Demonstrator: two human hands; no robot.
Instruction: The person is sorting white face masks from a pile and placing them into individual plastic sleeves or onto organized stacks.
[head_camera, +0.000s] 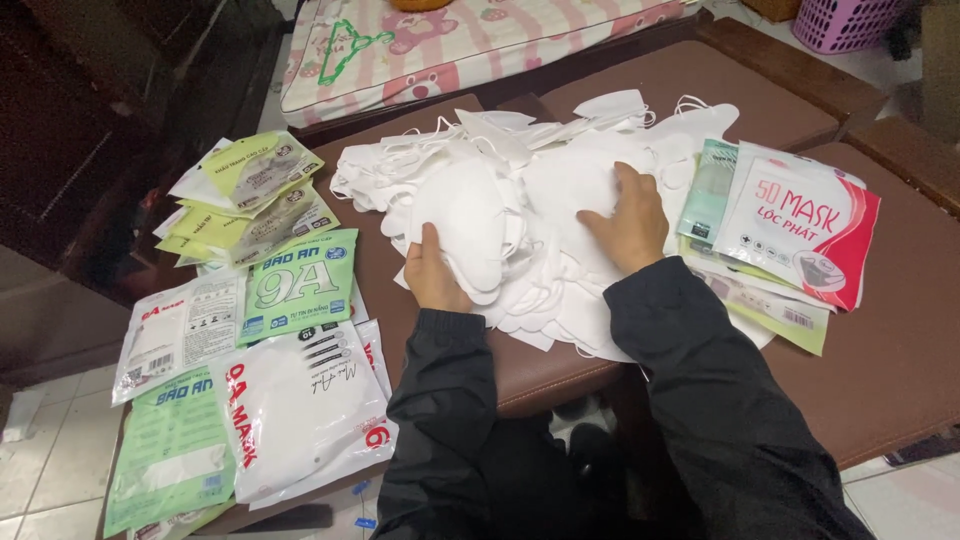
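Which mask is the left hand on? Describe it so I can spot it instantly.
Find the heap of white masks mid-way along the brown bench. At its near left edge, the left hand grips one white mask. Unlike its flat neighbours, it is raised, domed side up.

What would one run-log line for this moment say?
left hand: holds white fabric mask stack | right hand: flat on loose white mask pile

I get 1 view, from the head camera, looking steeply down and forward, close above the brown table (560, 375).
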